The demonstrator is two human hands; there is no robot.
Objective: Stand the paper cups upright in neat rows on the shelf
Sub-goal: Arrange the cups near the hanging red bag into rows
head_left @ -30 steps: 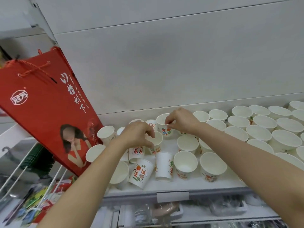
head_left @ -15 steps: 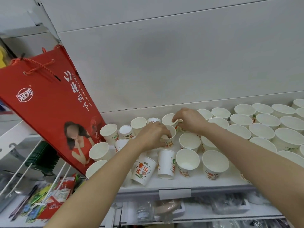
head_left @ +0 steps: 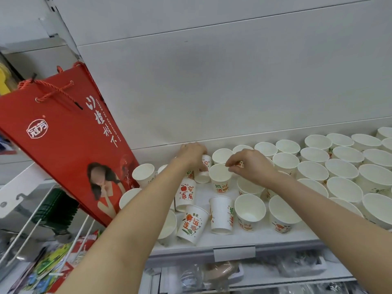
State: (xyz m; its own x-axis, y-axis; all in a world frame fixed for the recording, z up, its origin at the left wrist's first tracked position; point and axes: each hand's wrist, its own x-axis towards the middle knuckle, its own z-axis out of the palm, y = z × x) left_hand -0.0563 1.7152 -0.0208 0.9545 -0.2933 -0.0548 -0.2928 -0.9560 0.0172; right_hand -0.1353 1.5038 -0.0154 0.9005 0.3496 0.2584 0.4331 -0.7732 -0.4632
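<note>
Many white paper cups with red and green print stand on the white shelf (head_left: 265,238). On the right, upright cups (head_left: 314,170) form rows. At the front left, three cups (head_left: 220,215) sit upside down or tilted. My left hand (head_left: 192,154) reaches to the back wall and curls round a tilted printed cup (head_left: 205,166) whose base points toward me. My right hand (head_left: 250,166) pinches the rim of an upright cup (head_left: 220,177) between thumb and fingers. My left forearm covers some of the cups at the left.
A red gift bag (head_left: 63,145) with rope handles leans at the shelf's left end, close to the leftmost cups (head_left: 144,174). The grey back wall (head_left: 233,92) rises behind the cups. Below the shelf's label strip (head_left: 234,253) lie packaged goods; wire hooks and packets hang lower left.
My left hand let go of the middle cup and moved back-left onto a tilted cup by the wall. My right hand left the back cup and now pinches that middle cup's rim.
</note>
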